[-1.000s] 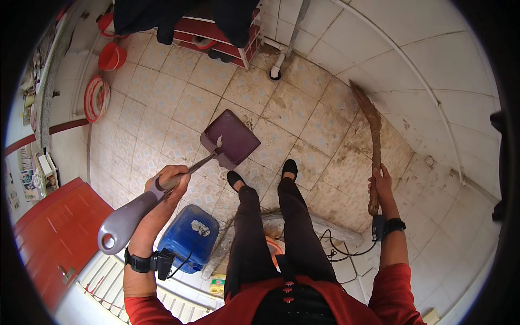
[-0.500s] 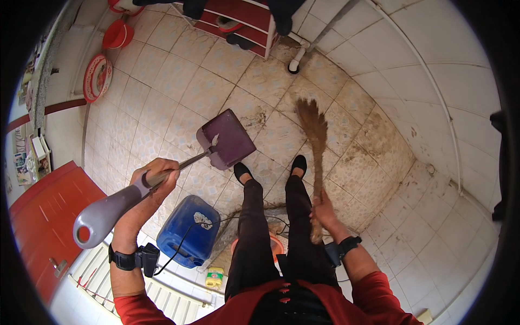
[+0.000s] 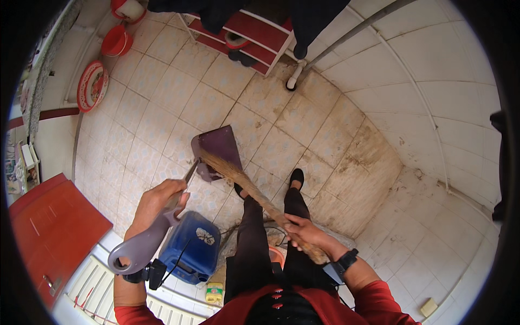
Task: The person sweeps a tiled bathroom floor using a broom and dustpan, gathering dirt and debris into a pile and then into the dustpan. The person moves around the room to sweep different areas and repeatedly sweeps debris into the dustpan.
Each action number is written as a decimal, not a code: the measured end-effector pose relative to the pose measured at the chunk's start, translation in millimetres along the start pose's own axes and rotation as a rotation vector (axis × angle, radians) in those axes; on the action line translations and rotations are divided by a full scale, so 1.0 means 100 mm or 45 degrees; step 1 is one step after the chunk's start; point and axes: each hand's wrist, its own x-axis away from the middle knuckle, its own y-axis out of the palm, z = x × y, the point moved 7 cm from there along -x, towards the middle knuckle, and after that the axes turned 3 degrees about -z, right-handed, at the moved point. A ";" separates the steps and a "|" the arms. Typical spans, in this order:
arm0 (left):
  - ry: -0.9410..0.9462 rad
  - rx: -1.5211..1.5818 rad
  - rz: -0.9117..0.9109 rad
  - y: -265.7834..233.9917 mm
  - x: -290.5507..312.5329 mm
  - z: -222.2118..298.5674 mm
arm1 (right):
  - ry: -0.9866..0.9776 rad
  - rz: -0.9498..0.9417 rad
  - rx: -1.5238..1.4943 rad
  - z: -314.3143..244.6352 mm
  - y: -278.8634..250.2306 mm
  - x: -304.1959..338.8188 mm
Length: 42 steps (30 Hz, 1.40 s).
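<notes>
My left hand (image 3: 161,203) is wrapped round the handle of a purple dustpan (image 3: 225,142), whose pan lies on the tiled floor left of my feet. In my right hand (image 3: 307,234) is a straw broom (image 3: 254,190), gripped near the thick end of its stick. The broom slants up to the left across my legs. Its bristle end lies over the dustpan, hiding part of the pan and of the joint with the handle. Whether the bristles touch the pan I cannot tell.
Close to my left leg stands a blue jerrycan (image 3: 190,246), with a small yellow container (image 3: 214,292) by it. Red rack (image 3: 252,30) and white drain pipe (image 3: 295,76) are ahead. A patterned basin (image 3: 92,86) and red bucket (image 3: 116,41) line the left side. Tiled wall rises on the right.
The broom has swung from the right floor over to the left, its bristles now over the dustpan. My right hand has moved left; the dustpan handle has dropped lower and nearer to me.
</notes>
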 end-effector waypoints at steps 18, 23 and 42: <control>-0.040 0.086 0.495 -0.54 0.34 -0.65 | -0.643 0.978 -0.049 -1.50 -2.73 -0.16; -0.354 0.475 0.688 -0.58 0.37 -1.29 | -0.472 1.148 1.273 -1.57 -2.45 -0.93; -0.524 0.885 1.085 -0.67 0.22 -1.71 | -0.380 0.863 1.090 -1.45 -2.42 -0.56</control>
